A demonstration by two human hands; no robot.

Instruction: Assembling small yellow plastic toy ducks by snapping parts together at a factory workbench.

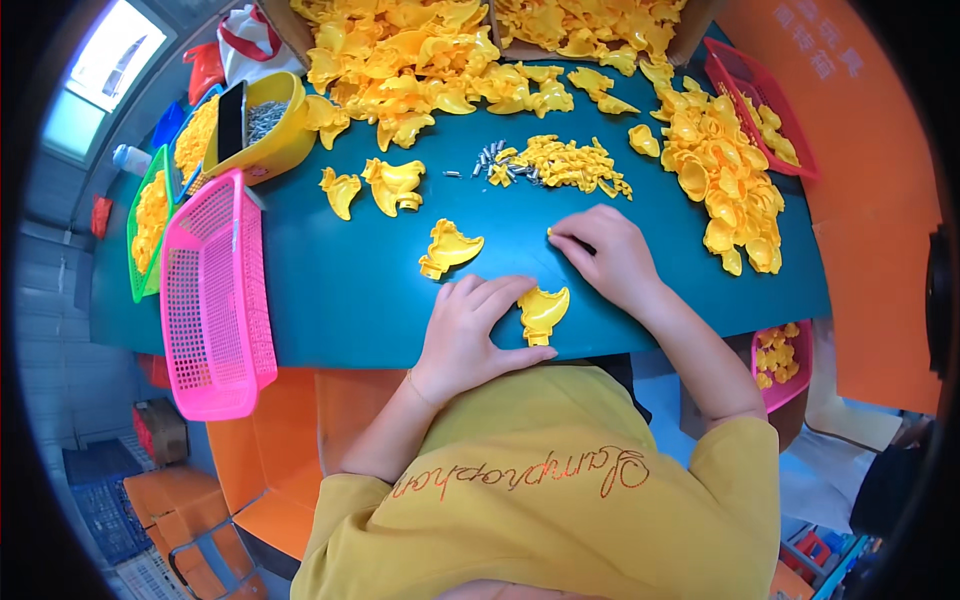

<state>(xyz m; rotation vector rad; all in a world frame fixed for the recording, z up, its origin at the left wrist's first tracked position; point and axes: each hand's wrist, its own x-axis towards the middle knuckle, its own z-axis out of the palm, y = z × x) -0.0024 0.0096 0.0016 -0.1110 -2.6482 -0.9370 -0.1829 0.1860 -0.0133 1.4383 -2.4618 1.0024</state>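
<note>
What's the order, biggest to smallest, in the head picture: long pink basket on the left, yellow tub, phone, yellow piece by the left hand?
1. Pink basket
2. Yellow tub
3. Phone and yellow piece by the left hand: too close to rank. The phone looks taller, the piece wider, but it's nearer the camera.

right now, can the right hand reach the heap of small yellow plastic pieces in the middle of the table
Probably yes: the right hand is on the near side of the yellow heap, with nothing visible blocking. It seems to pinch a small yellow piece, which may hinder grasping.
</note>
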